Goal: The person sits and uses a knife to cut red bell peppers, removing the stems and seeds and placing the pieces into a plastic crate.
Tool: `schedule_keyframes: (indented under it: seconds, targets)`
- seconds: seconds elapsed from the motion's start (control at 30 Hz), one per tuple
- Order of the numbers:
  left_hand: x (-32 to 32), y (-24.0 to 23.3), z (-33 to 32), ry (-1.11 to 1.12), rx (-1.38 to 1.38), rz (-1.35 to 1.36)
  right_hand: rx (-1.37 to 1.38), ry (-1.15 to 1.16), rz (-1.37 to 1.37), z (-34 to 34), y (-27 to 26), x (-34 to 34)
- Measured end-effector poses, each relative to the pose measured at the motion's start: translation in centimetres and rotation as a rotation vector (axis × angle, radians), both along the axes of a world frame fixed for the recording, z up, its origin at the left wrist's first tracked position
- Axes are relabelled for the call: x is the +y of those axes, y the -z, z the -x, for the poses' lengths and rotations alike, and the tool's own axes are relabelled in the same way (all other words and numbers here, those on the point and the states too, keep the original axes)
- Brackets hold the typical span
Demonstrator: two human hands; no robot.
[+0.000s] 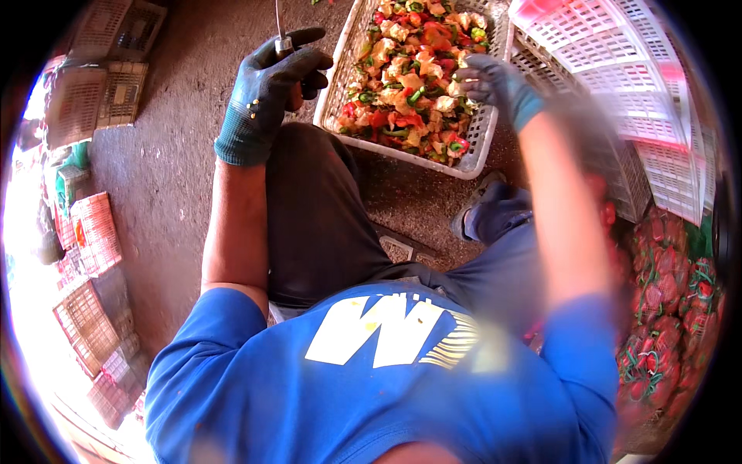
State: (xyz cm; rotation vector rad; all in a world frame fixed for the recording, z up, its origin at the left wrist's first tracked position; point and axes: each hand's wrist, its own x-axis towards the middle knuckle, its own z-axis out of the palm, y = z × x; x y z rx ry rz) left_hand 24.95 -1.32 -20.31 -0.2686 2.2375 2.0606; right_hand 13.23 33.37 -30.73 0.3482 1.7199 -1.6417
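My left hand [261, 95], in a dark coated glove with a teal cuff, grips a knife-like tool [282, 43]. Its thin metal shaft points upward from a shiny collar, and the brown handle end shows below my fingers. Several pale seeds stick to that glove. My right hand [493, 84], gloved likewise, is over the right side of a white plastic crate [472, 165], fingers apart and nothing plainly held. Pepper trimmings [406, 87] fill much of the crate: red and green pieces, stems and pale seed cores. Whether my right fingertips touch them is unclear.
Stacked white crates [608, 69] rise close on the right. Net bags of red peppers [655, 290] lie behind them. More crates [95, 232] line the left edge across the concrete floor [168, 174]. My bent knee [307, 174] is just below the left hand.
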Motion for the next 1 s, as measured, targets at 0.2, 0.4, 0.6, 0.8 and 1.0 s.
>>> schedule_keyframes:
  seconds: [0.2, 0.4, 0.6, 0.8, 1.0]
  targets:
    - [0.7, 0.0, 0.2, 0.019, -0.044, 0.042, 0.336, 0.159, -0.163, -1.7, -7.4, 10.6]
    - [1.6, 0.6, 1.1, 0.077, -0.074, 0.133, 0.239, 0.282, -0.222, -7.7, 0.4, 24.3]
    - [4.8, 1.9, 4.4, 0.310, -0.176, 0.188, 0.402, 0.084, -0.421, -9.3, -4.4, 18.4]
    - [9.2, 10.6, 11.1, 0.501, -0.187, 0.749, 0.788, -0.080, -0.372, -10.1, -12.7, 5.4]
    - [10.5, 17.3, 11.0, 0.578, -0.114, 1.005, 0.815, -0.032, -0.522, -11.9, -9.2, 3.7]
